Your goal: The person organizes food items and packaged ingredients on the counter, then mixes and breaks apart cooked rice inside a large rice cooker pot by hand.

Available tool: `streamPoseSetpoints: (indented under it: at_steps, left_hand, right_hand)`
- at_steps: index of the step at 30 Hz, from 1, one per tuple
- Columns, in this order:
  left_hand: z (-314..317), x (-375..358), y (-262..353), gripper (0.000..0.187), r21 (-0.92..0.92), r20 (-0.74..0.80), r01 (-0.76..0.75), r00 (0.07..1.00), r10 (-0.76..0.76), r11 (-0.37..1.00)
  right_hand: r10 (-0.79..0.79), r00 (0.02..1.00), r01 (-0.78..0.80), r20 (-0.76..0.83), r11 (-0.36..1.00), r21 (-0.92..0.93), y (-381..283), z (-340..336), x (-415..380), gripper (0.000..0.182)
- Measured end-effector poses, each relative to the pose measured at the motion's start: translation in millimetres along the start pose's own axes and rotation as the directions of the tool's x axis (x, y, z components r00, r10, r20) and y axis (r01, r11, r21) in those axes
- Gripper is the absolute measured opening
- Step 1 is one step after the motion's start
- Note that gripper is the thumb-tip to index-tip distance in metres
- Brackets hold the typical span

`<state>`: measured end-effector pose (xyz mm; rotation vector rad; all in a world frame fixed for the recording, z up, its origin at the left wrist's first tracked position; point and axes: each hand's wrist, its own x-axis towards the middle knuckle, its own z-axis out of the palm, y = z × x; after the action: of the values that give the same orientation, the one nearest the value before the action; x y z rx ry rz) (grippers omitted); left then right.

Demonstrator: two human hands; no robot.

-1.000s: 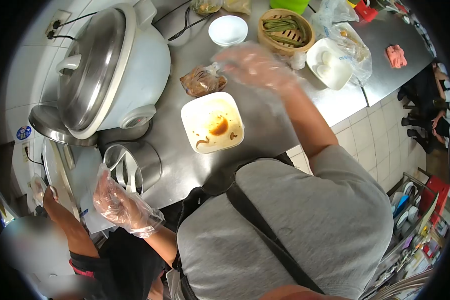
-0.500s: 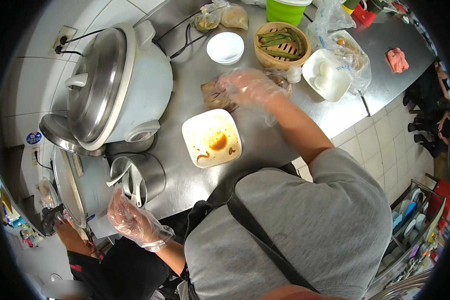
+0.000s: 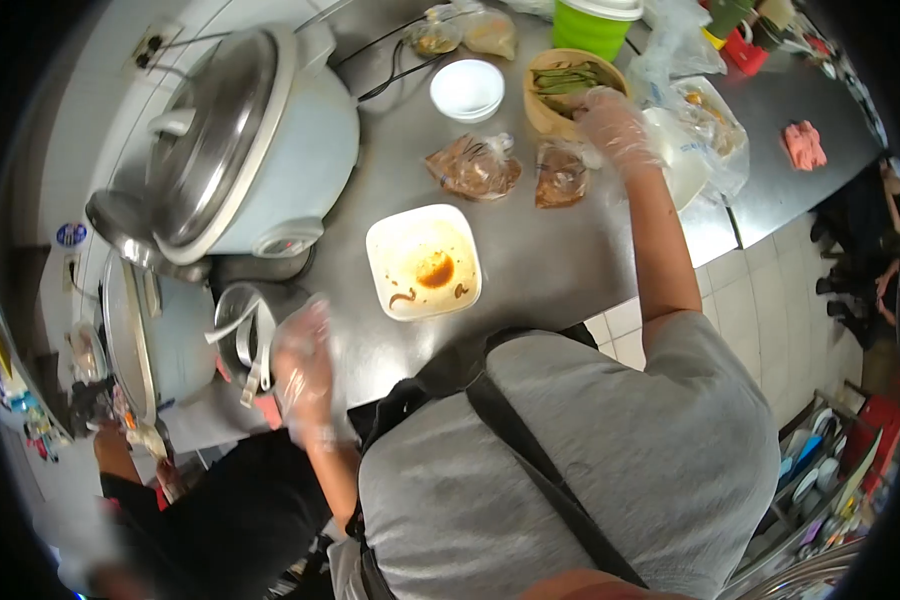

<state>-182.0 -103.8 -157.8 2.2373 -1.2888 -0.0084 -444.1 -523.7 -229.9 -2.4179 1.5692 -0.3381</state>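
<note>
Reaching right hand (image 3: 615, 125) open over bamboo steamer (image 3: 560, 85) | left hand (image 3: 303, 365) open, empty, by utensil pot (image 3: 260, 335)

Right hand (image 3: 615, 128) left bags (image 3: 475, 167), reached steamer (image 3: 570, 85).

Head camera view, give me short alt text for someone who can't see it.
A person's gloved right hand reaches to a bamboo steamer of green beans on a steel counter; the gloved left hand hovers by a metal pot.
</note>
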Motion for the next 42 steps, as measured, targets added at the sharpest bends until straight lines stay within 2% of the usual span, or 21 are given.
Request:
streamPoseSetpoints:
  at_steps: [2, 3, 5, 7, 8, 10, 12, 16, 18, 20, 21, 23, 25, 30, 32, 34, 35, 37, 39, 40, 42]
  left_hand:
    - [30, -3, -13, 0.026, 0.069, 0.184, 0.107, 0.976, -0.118, 0.992]
    - [50, -8, -32, 0.029, 0.056, 0.231, 0.122, 0.964, -0.132, 0.991]
    - [78, -13, -34, 0.034, -0.421, 0.401, 0.532, 0.836, -0.375, 0.735]
    - [87, -15, -21, 0.036, -0.463, 0.475, 0.599, 0.79, -0.387, 0.653]
    - [89, -14, -13, 0.039, -0.496, 0.551, 0.654, 0.746, -0.375, 0.571]
    - [88, -8, 4, 0.041, -0.47, 0.563, 0.663, 0.733, -0.381, 0.582]
    - [88, -1, 20, 0.042, -0.527, 0.538, 0.605, 0.781, -0.316, 0.597]
    - [96, 4, 22, 0.045, -0.492, 0.638, 0.636, 0.728, -0.251, 0.595]
    - [98, 2, 14, 0.045, -0.514, 0.604, 0.604, 0.759, -0.243, 0.61]
    - [95, -3, -13, 0.043, -0.435, 0.357, 0.304, 0.922, -0.147, 0.848]
    - [88, -6, -20, 0.042, -0.425, 0.259, 0.22, 0.959, -0.115, 0.878]
    - [65, -5, -18, 0.038, -0.298, 0.256, 0.308, 0.938, -0.235, 0.904]
    - [50, -13, -38, 0.032, -0.295, 0.202, 0.27, 0.955, -0.217, 0.917]
    - [30, -27, -37, 0.028, -0.449, 0.052, 0.25, 0.966, -0.254, 0.858]
    - [25, -22, -30, 0.027, -0.508, 0.026, 0.286, 0.948, -0.318, 0.813]
    - [19, -18, -28, 0.027, -0.458, 0.027, 0.279, 0.953, -0.3, 0.844]
    - [18, -15, -22, 0.026, -0.441, 0.035, 0.291, 0.951, -0.307, 0.849]
    - [19, -9, -13, 0.025, -0.421, 0.049, 0.275, 0.959, -0.281, 0.864]
    - [27, -8, -13, 0.023, -0.384, 0.097, 0.265, 0.964, -0.247, 0.884]
    - [32, -6, -11, 0.023, -0.388, 0.089, 0.259, 0.966, -0.244, 0.884]
    - [43, -3, -3, 0.025, -0.079, 0.237, 0.124, 0.966, -0.102, 0.989]
  right_hand:
    - [0.041, 0.996, -0.037, 0.082, 0.998, -0.055, 6, 11, 11, 0.032]
    - [0.02, 0.999, -0.018, 0.025, 0.999, -0.046, 12, 13, 14, 0.03]
    - [-0.01, 1.0, 0.009, -0.023, 0.999, -0.035, 8, 10, 13, 0.028]
    - [-0.079, 0.97, 0.13, -0.23, 0.968, 0.215, 4, 1, -6, 0.024]
    - [-0.082, 0.973, 0.13, -0.218, 0.968, 0.214, 1, -1, -16, 0.024]
    - [-0.073, 0.935, 0.222, -0.348, 0.883, 0.412, -10, -2, -37, 0.021]
    - [-0.081, 0.923, 0.241, -0.376, 0.884, 0.401, -18, -1, -54, 0.019]
    - [-0.113, 0.903, 0.293, -0.414, 0.867, 0.403, -18, 3, -70, 0.017]
    - [-0.075, 0.917, 0.268, -0.392, 0.845, 0.463, -17, -7, -75, 0.016]
    - [-0.027, 0.927, 0.233, -0.374, 0.823, 0.518, -11, -13, -76, 0.016]
    - [-0.059, 0.901, 0.265, -0.429, 0.858, 0.44, -4, -14, -76, 0.017]
    - [-0.1, 0.867, 0.281, -0.489, 0.907, 0.313, 8, -16, -77, 0.021]
    - [-0.08, 0.865, 0.265, -0.496, 0.911, 0.316, 14, -19, -84, 0.023]
    - [-0.032, 0.797, 0.211, -0.604, 0.95, 0.229, 47, -25, -86, 0.026]
    - [0.021, 0.814, 0.153, -0.581, 0.957, 0.248, 54, -28, -81, 0.022]
    - [-0.019, 0.937, 0.162, -0.35, 0.91, 0.382, 47, -18, -77, 0.02]
    - [-0.08, 0.966, 0.139, -0.244, 0.963, 0.233, 36, -10, -79, 0.022]
    - [-0.284, 0.957, 0.286, -0.056, 0.958, 0.022, 11, 1, -96, 0.032]
    - [-0.171, 0.956, 0.131, 0.24, 0.977, 0.171, -29, -6, -111, 0.036]
    - [-0.236, 0.951, 0.184, 0.201, 0.952, 0.245, -38, 4, -125, 0.036]
    - [-0.289, 0.945, 0.232, 0.153, 0.922, 0.311, -54, 23, -143, 0.036]
